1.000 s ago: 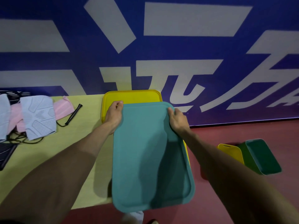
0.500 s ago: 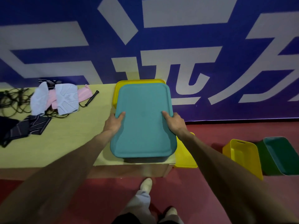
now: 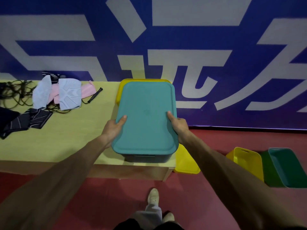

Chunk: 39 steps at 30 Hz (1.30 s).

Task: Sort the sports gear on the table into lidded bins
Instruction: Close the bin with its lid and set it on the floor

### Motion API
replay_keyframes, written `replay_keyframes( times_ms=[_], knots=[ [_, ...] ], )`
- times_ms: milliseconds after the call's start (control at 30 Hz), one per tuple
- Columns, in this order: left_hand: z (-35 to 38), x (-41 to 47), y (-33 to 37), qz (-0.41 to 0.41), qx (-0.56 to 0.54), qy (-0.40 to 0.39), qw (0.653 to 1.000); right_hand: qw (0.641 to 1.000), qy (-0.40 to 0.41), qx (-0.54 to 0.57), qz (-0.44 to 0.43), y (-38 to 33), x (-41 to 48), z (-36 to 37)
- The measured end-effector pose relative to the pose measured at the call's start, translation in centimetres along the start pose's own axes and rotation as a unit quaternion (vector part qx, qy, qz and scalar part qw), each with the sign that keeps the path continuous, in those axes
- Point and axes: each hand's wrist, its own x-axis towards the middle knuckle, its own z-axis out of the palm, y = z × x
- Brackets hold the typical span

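Left hand [image 3: 114,128] clasping the left long edge of the teal lid [image 3: 146,117], thumb laid on top, fingers curled under the rim. Right hand [image 3: 178,127] mirrored on the right long edge, same clasp.

Lid lying level over a dark teal bin [image 3: 147,158] at the near right end of the table [image 3: 69,143]. Snapped home or merely resting: not discernible. Contents hidden.

Directly behind, partly overlapped, a yellow lid [image 3: 122,87], apparently capping a second bin.

Well apart, at the far left of the table: pale blue padded pieces [image 3: 70,93], pink cloth [image 3: 87,90], tangled black cord [image 3: 15,95], dark striped fabric [image 3: 26,122]. All loose, none in any bin.

On the red floor to the right: a yellow plastic piece [image 3: 186,161] just beside the table end, then an open yellow bin [image 3: 247,161] touching an open green bin [image 3: 289,168].

Judged stage: early. At most one or two bins lidded, the visible gear not yet sorted, two floor bins uncovered.
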Motion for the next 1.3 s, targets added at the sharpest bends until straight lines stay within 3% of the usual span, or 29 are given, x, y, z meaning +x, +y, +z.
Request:
replay_keyframes(
  times_ms=[367,567,867,1033,1300],
  knots=[
    [1.6,0.8,1.8,0.018,0.058,-0.008,0.998,0.999,0.012,-0.033,-0.014,-1.9,0.3,-3.3],
    [4.8,-1.7,4.2,0.027,0.056,0.021,0.998,1.0,-0.015,0.013,-0.018,-0.8,1.0,-6.6],
    [20.5,-8.6,9.8,0.061,0.081,0.053,0.993,0.995,-0.033,0.078,-0.048,1.3,1.6,-23.4],
    [30.6,-10.7,11.6,0.052,0.076,0.002,0.996,0.996,0.002,0.083,-0.045,3.4,2.5,-33.8],
    [44.5,-8.5,9.7,-0.067,0.023,-0.117,0.991,0.993,0.086,0.081,0.02,10.4,5.3,-43.7]
  ],
)
